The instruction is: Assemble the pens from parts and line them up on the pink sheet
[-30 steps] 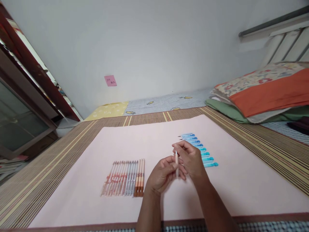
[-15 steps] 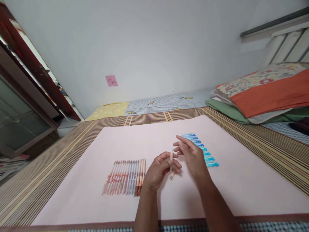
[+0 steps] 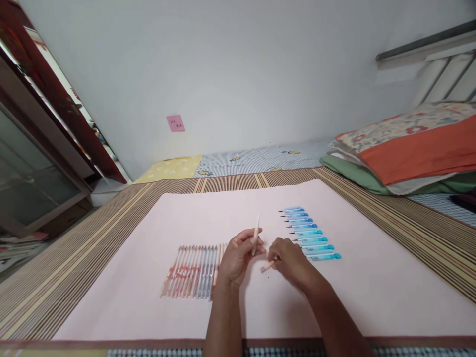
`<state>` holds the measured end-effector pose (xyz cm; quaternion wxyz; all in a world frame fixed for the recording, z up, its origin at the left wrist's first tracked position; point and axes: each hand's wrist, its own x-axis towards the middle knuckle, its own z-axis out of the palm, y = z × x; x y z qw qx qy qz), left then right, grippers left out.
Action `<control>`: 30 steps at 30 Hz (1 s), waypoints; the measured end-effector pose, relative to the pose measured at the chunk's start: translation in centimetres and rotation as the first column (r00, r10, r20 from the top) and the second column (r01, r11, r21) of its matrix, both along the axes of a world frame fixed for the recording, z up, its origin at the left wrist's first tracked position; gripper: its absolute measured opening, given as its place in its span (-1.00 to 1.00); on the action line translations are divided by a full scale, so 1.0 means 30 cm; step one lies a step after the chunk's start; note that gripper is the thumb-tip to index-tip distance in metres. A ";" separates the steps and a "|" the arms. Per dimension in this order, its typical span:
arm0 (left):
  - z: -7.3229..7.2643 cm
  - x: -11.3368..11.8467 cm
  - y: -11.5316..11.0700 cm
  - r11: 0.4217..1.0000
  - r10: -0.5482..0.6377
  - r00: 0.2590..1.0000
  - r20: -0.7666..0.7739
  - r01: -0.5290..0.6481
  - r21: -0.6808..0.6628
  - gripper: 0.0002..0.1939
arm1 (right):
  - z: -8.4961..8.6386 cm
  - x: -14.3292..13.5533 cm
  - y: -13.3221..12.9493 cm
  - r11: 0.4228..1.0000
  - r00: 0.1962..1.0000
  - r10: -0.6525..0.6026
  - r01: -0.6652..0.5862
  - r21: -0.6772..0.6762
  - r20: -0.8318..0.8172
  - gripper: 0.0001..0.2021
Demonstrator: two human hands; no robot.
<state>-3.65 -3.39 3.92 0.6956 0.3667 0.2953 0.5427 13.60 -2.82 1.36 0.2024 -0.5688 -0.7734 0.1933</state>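
Overall, a pale wall (image 3: 230, 74) is standing beyond the pink sheet (image 3: 208, 213). Striped mat (image 3: 104, 233), one, is lying beneath the pink sheet and showing past its far and side edges. Folded bedding (image 3: 420, 153), one stack, is resting off the sheet's far right corner. Row of clear pens (image 3: 191, 270), one, is lying on the sheet's left half, with partly hidden peach pens (image 3: 218, 250) at its right end. Row of blue pens (image 3: 308, 232), one, is lying on the sheet's right half, dark tips pointing left. Left hand (image 3: 238, 255) is curling half closed over the sheet's middle, holding a slim pale pen (image 3: 256, 237) nearly upright between thumb and fingers. Right hand (image 3: 292, 258) is bending its fingers down just right of the sheet's middle, over one end of a short peach piece (image 3: 266, 267) that is slanting there; whether it is gripping, I cannot tell. Dark speck (image 3: 268, 277), one, is lying on the sheet, just nearer its front edge.
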 end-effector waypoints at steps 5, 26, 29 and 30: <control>-0.007 -0.011 0.004 0.999 0.033 0.999 0.035 -0.032 -0.016 -0.65 | 0.016 0.015 0.014 0.994 0.911 -0.105 0.089 -0.059 -0.400 -0.88; -0.009 -0.081 0.005 0.997 -0.014 0.989 -0.145 0.026 0.078 -0.66 | 0.058 0.040 0.046 0.972 -0.161 -0.233 0.004 -0.237 -0.959 -0.75; -0.011 -0.125 0.015 0.994 0.083 0.995 -0.062 -0.078 0.081 -0.61 | 0.041 0.035 0.048 0.954 -0.174 -0.293 0.014 -0.299 -0.940 -0.73; -0.010 -0.139 0.017 0.991 0.115 0.993 -0.040 -0.112 0.077 -0.61 | 0.036 0.034 0.049 0.947 -0.180 -0.312 0.018 -0.320 -0.933 -0.72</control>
